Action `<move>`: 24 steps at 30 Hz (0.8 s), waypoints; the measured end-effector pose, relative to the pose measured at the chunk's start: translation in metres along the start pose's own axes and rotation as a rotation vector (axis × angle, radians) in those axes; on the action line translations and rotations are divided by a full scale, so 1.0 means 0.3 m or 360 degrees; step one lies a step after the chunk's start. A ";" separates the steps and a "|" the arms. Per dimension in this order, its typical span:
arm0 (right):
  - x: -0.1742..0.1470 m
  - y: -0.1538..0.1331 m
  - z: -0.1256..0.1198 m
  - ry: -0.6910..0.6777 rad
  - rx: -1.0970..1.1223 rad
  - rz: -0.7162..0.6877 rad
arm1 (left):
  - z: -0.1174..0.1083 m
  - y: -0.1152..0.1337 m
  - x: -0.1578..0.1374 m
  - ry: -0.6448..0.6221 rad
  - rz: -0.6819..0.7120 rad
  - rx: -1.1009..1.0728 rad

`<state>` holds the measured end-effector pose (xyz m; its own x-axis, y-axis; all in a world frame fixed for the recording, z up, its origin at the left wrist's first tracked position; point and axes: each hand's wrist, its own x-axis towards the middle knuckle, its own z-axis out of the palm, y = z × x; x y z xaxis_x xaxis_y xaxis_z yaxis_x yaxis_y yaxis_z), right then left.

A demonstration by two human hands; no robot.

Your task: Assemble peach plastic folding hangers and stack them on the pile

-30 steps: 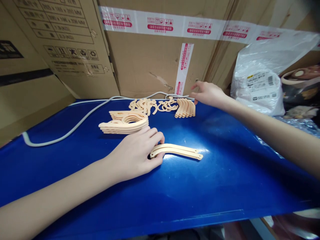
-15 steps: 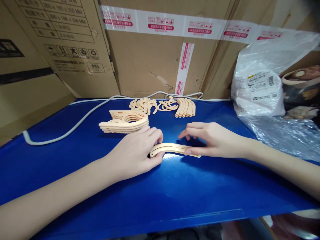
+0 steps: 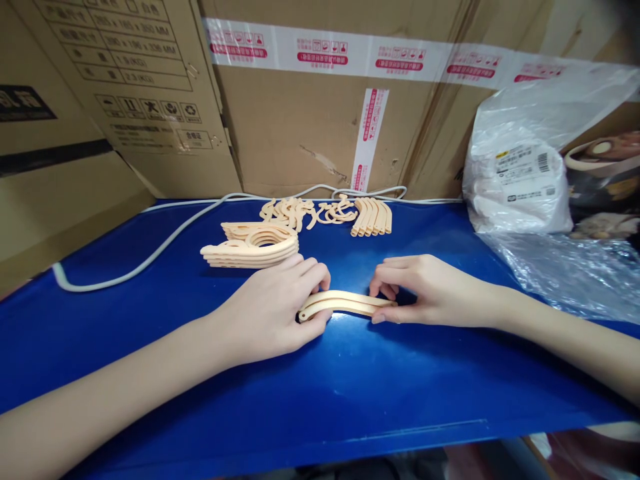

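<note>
Two curved cream plastic hanger arms (image 3: 345,301) lie lengthwise against each other, low over the blue table. A small hole shows at their left end. My left hand (image 3: 280,300) is closed on that end, thumb in front and fingers behind. At the other end, my right hand (image 3: 425,290) pinches the arms between thumb and curled fingers. Just beyond my left hand sits a stack of cream folding-hanger pieces (image 3: 250,250). Farther back are a row of curved hanger arms (image 3: 373,217), several loose hooks (image 3: 337,211) and a pile of small curved pieces (image 3: 287,212).
Cardboard boxes (image 3: 300,127) wall off the back and left of the blue table (image 3: 350,400). A white cable (image 3: 145,263) runs along the left and back edges. On the right are a white plastic bag (image 3: 525,180) and clear plastic wrap (image 3: 565,267).
My right fingers have closed down onto the right end of the hanger arms, where they were raised before. My left hand keeps its grip, and the view has shifted slightly.
</note>
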<state>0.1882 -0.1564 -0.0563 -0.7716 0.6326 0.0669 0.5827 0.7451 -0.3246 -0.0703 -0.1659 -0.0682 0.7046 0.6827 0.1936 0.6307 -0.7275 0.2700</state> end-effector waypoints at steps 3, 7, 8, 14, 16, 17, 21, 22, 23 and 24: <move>0.000 -0.001 -0.001 -0.0025 -0.0020 -0.0015 | -0.005 0.003 0.004 -0.0039 -0.0017 -0.0004; 0.009 0.020 -0.013 0.0001 -0.0040 -0.0072 | 0.001 0.000 0.012 -0.0021 0.0008 -0.0020; 0.017 0.030 -0.020 0.0040 -0.0058 -0.0065 | 0.005 -0.001 0.013 -0.0010 0.0016 -0.0025; 0.148 0.136 -0.101 0.0346 -0.0480 0.0119 | 0.017 -0.007 0.017 0.0044 0.0042 -0.0029; 0.217 0.183 -0.135 0.0387 -0.0621 0.0248 | 0.016 -0.008 0.018 0.0044 0.0058 -0.0025; 0.253 0.207 -0.150 0.0420 -0.0685 0.0318 | 0.015 -0.008 0.018 0.0042 0.0065 -0.0025; 0.378 0.287 -0.188 0.0333 -0.0727 0.0485 | 0.010 -0.013 0.017 0.0030 0.0076 -0.0031; 0.401 0.300 -0.190 0.0302 -0.0717 0.0482 | 0.009 -0.015 0.016 0.0030 0.0078 -0.0031; 0.421 0.309 -0.189 0.0256 -0.0694 0.0459 | 0.009 -0.018 0.014 0.0033 0.0080 -0.0029; 0.437 0.314 -0.186 0.0209 -0.0670 0.0425 | 0.009 -0.020 0.012 0.0037 0.0084 -0.0028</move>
<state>0.1560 0.0086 -0.0255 -0.5588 0.8136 0.1604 0.8283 0.5571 0.0596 -0.0707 -0.1592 -0.0716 0.7288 0.6449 0.2301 0.5869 -0.7615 0.2751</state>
